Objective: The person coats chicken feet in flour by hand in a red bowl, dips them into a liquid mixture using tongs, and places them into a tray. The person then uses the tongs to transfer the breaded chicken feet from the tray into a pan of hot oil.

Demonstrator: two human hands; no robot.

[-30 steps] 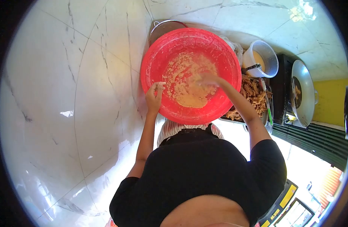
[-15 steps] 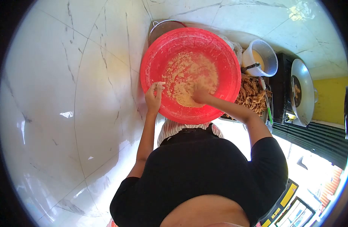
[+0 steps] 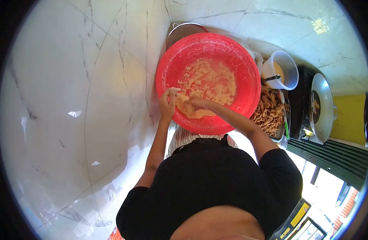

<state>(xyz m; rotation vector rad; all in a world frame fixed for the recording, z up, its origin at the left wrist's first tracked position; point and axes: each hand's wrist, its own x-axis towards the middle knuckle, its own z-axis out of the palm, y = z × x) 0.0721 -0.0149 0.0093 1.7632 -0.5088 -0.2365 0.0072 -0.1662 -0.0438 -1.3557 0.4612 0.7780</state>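
Observation:
A wide red plastic basin [image 3: 248,76] holds a pale yellow, crumbly flour [image 3: 212,80], spread over its bottom with loose clumps. My left hand [image 3: 167,105] is over the basin's left front rim. Its fingers are bent and closed, the tips coated in white; anything between them is too small to make out. Inside the basin, close beside it, my right hand [image 3: 196,103] is curled into the flour near the front wall. Its fingertips are partly buried.
Right of the basin, a tray of brown fried strips [image 3: 268,112] has green-handled tongs [image 3: 286,124] on it. Behind stands a translucent bucket [image 3: 288,70] with pale liquid. A large metal wok [image 3: 324,108] is farther right. Marble-patterned tile [image 3: 112,100] borders the left.
My right hand has moved left and toward me through the flour, closer to my left hand. Flour now lies bunched at the left front. The view has shifted slightly.

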